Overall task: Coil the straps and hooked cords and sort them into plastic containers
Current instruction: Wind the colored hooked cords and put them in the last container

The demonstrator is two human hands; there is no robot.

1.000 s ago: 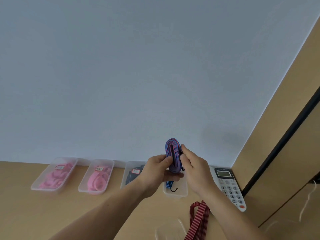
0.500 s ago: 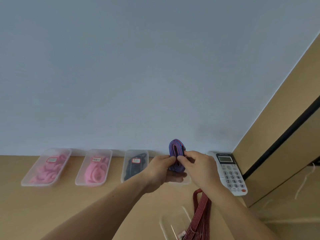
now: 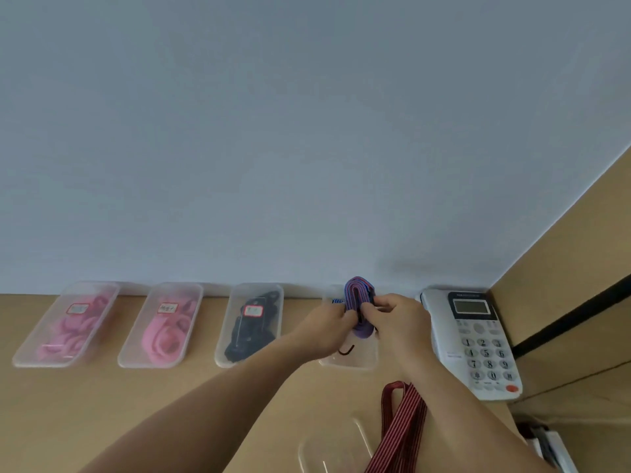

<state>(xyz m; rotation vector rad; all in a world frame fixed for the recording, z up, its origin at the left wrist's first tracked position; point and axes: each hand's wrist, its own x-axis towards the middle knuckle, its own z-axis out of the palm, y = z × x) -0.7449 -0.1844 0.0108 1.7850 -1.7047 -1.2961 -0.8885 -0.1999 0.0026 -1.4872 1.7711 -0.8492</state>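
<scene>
Above the tub (image 3: 355, 364) just left of the phone (image 3: 478, 349), the left hand (image 3: 326, 331) and right hand (image 3: 401, 322) each have their grip clamped on the coiled purple strap (image 3: 358, 291).

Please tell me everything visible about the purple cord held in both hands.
The purple cord is flat, woven-looking, purple-blue with thin red stripes, wound into an upright oval coil. The left hand and right hand pinch its middle from either side, over a clear container by the wall. A black hook shows below the hands; whether it is this cord's is unclear.
</scene>
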